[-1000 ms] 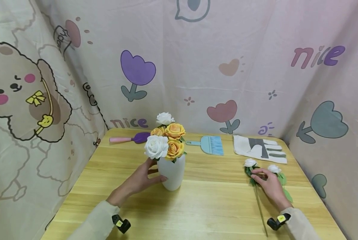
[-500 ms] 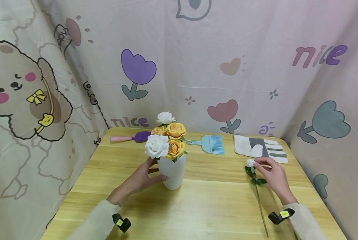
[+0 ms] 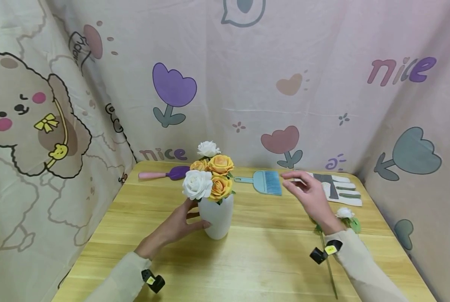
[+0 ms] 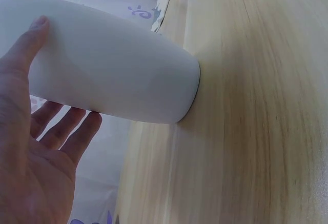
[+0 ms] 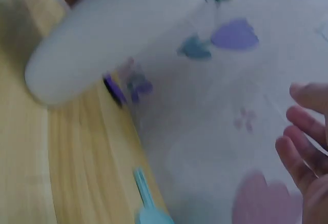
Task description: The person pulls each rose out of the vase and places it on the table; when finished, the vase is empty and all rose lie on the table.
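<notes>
A white vase (image 3: 218,218) stands upright on the wooden table, holding white roses (image 3: 197,184) and yellow-orange roses (image 3: 220,164). My left hand (image 3: 179,222) grips its left side; in the left wrist view the thumb lies along one side of the vase (image 4: 118,70) and the fingers curl at the other. Above the table's right half, my right hand (image 3: 312,199) hovers with loosely bent fingers and nothing between them. It overlaps the white-and-grey work glove (image 3: 345,191) in the head view. Below it lies a rose stem (image 3: 329,268), its bloom hidden by the hand.
Another white rose (image 3: 345,213) with green leaves lies right of my right wrist. Along the back edge are a light blue brush (image 3: 266,182) and a purple trowel with a pink handle (image 3: 153,175). Printed cloth (image 3: 244,84) hangs behind the table.
My right hand was at the leaves of the left loose rose, then at its white bloom, and has now moved left and away with empty fingers. The left hand stays on the vase.
</notes>
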The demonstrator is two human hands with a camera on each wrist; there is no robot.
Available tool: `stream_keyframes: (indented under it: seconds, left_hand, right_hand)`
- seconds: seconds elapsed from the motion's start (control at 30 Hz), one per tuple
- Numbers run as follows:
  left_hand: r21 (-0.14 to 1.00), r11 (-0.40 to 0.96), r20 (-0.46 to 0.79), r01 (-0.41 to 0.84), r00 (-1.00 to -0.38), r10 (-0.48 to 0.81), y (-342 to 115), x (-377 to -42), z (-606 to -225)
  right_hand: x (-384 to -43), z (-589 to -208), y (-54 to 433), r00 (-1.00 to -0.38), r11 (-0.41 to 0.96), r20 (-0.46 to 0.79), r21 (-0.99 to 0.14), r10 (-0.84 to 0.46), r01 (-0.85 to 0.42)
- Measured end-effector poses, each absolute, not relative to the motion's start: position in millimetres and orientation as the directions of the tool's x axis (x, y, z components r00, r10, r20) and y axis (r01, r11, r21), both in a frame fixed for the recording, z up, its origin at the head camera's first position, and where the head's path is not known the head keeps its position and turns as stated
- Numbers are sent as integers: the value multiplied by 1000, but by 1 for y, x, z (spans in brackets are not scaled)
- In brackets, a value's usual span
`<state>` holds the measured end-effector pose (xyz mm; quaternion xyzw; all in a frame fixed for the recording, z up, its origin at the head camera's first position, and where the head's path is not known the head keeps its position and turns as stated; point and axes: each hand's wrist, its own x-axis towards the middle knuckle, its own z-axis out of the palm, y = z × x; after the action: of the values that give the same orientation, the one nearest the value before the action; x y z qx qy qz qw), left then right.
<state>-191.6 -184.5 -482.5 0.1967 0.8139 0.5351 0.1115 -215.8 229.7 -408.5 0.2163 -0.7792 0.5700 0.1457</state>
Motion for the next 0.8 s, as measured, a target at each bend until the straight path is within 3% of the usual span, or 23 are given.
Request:
stream_keyframes:
  seconds: [0.4,0.8]
  left_hand:
    - [917,345,31,200,-899,438,-184,-193,-485]
    - [925,338,15,176,-904,428,-185,-192,-483]
  right_hand:
    - [-219,-369,132,-728,31,505,-812,-464,-583]
    - [-221,-367,99,-690,171,489,-737,-534,-654]
